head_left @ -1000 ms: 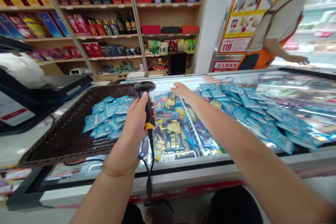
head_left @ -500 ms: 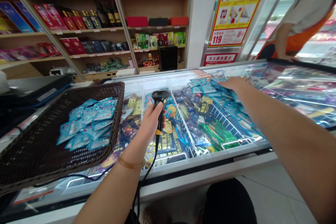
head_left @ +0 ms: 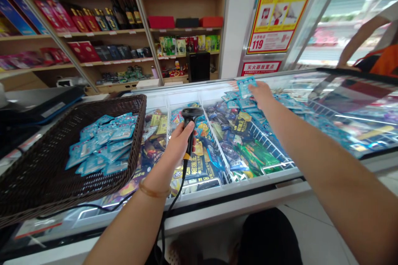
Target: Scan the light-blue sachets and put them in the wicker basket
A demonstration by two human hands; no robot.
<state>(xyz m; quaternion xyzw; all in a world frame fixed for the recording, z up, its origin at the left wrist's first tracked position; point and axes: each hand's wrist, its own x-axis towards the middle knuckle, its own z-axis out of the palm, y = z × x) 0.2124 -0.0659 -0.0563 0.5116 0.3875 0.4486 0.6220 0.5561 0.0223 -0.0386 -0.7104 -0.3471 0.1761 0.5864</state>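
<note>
My left hand [head_left: 181,138] is wrapped round the handle of a black barcode scanner [head_left: 192,112], held over the freezer compartments. Its cable runs down past my wrist. My right hand [head_left: 261,93] pinches a blue packet [head_left: 246,87] by its right edge, raised above a heap of similar blue packets [head_left: 294,103] on the freezer. To the left, a dark brown woven basket [head_left: 141,132] holds a pile of blue packets [head_left: 104,143] of the same look. Beneath the scanner lie bagged ice creams [head_left: 199,161] between white wire dividers [head_left: 217,149].
The chest freezer's front edge [head_left: 217,198] runs across before me. Shelves [head_left: 102,33] with boxes and bottles stand behind. At the right, another person's arm [head_left: 362,39] reaches to the freezer's glass lid [head_left: 367,87]. A black device [head_left: 40,105] sits far left.
My right hand has moved left and up from the heap, lifting a blue packet. The person at the right has shifted further right. My left hand has barely moved.
</note>
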